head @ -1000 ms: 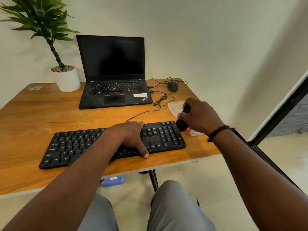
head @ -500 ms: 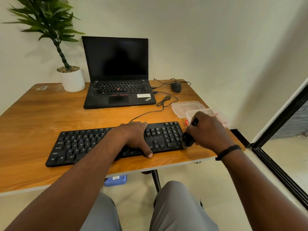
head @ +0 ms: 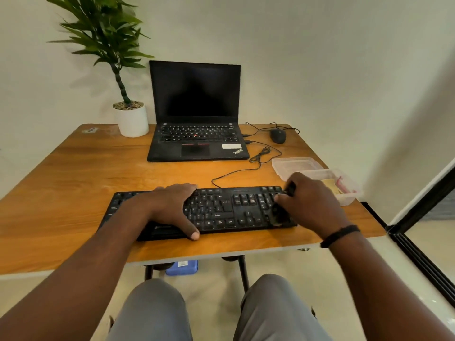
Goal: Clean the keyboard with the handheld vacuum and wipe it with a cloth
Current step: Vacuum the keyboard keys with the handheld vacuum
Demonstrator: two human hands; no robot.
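Both forearms come in bare, no sleeves reaching them anywhere in view. The left hand [head: 172,207] wears no ring, no watch, nothing at the wrist. The right hand [head: 311,205] has a thin black band [head: 339,235] snug around the wrist. Down below, grey trousers [head: 152,313] cover both knees, plain fabric, no pattern.

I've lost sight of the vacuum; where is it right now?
In the head view, the handheld vacuum is in the right hand, its nozzle on the keyboard's right end, near the clear containers.
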